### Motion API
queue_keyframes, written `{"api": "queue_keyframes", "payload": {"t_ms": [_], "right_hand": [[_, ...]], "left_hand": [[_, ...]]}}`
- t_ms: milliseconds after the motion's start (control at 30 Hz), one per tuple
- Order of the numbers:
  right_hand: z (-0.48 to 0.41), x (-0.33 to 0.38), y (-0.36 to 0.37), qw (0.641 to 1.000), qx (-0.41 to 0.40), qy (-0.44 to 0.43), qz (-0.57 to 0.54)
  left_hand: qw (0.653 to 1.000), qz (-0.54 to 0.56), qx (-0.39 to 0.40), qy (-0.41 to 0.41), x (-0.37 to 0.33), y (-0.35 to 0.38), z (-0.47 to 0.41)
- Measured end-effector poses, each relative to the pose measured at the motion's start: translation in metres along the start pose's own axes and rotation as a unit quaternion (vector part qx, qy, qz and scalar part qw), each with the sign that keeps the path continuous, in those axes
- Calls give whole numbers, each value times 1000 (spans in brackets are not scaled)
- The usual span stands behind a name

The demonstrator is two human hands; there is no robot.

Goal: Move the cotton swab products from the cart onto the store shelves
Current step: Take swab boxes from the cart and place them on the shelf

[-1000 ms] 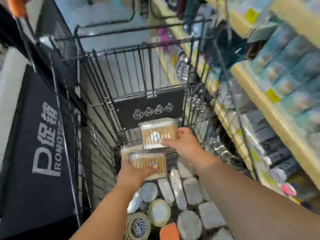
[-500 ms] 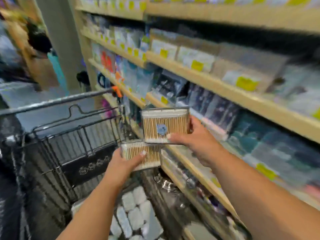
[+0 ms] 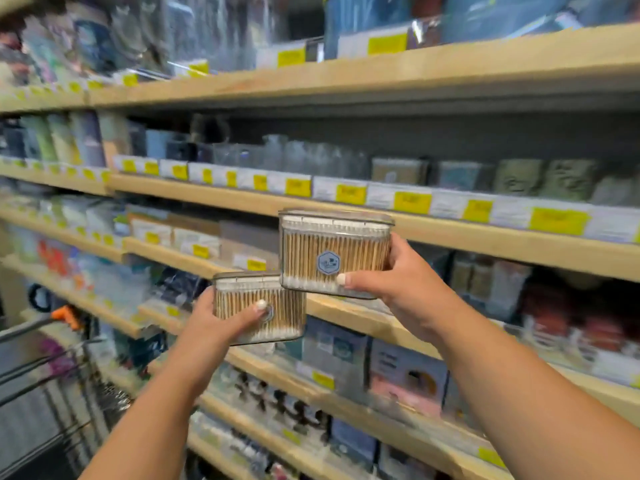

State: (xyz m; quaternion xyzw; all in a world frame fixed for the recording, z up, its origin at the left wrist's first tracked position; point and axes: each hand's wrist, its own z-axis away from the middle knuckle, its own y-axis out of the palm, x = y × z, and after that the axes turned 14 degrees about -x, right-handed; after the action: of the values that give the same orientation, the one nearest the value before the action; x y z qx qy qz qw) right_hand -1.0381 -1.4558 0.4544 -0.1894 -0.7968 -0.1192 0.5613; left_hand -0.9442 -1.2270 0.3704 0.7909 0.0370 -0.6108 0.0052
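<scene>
Clear plastic, both of them: two lidded boxes packed w/ wooden-stemmed cotton swabs, held up in the air in front of the shelves point(image 3: 485, 237), not resting on any board. The upper swab box point(image 3: 334, 254) has a blue hexagon sticker on its front. The R hand point(image 3: 391, 282) grips it at the right end, thumb curled across the lower front edge, other fingers wrapped round behind. The lower swab box point(image 3: 259, 308) is down & to the left, its top right corner overlapping the upper box's bottom left corner; can't tell if they touch. The L hand point(image 3: 214, 323) grips it from the left side & below, thumb pressed on the front partly over a sticker, remaining fingers hidden behind the box.

The upper box is level w/ the light wood board that carries a row of yellow price tags point(image 3: 412, 202); the lower one is in front of the board beneath. The shelves run in several tiers slanting across the view, filled w/ pkgs too blurred to read: blue & grey boxes lower right, clear containers mid-level. Both bare forearms reach up from the bottom edge. At bottom left is the cart point(image 3: 52, 393), dark wire, w/ an orange piece point(image 3: 65, 315) by its handle.
</scene>
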Motion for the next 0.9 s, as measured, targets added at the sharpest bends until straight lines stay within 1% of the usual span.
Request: {"api": "queue_keyframes", "payload": {"t_ms": [100,233,400,467,600,733,900], "right_hand": [[3,17,-32,1000,-20,-21,-3],[3,42,-67,996,-60,-67,-5],[-4,81,-102,982,-146,-115,15],[-10,94,-113,972,-186,-133,51],[-17,103,-126,941,-255,-150,166],[-29,101,-130,916,-306,-135,222],[-48,104,-129,892,-340,-90,284]], "left_hand": [[999,25,27,29,-18,20,-6],[995,76,41,46,-48,45,-16],[981,146,90,93,-107,67,-35],[973,170,114,109,-133,76,-48],[960,194,151,134,-174,93,-80],[955,175,194,143,-184,112,-106],[960,107,201,161,-179,131,-124]]}}
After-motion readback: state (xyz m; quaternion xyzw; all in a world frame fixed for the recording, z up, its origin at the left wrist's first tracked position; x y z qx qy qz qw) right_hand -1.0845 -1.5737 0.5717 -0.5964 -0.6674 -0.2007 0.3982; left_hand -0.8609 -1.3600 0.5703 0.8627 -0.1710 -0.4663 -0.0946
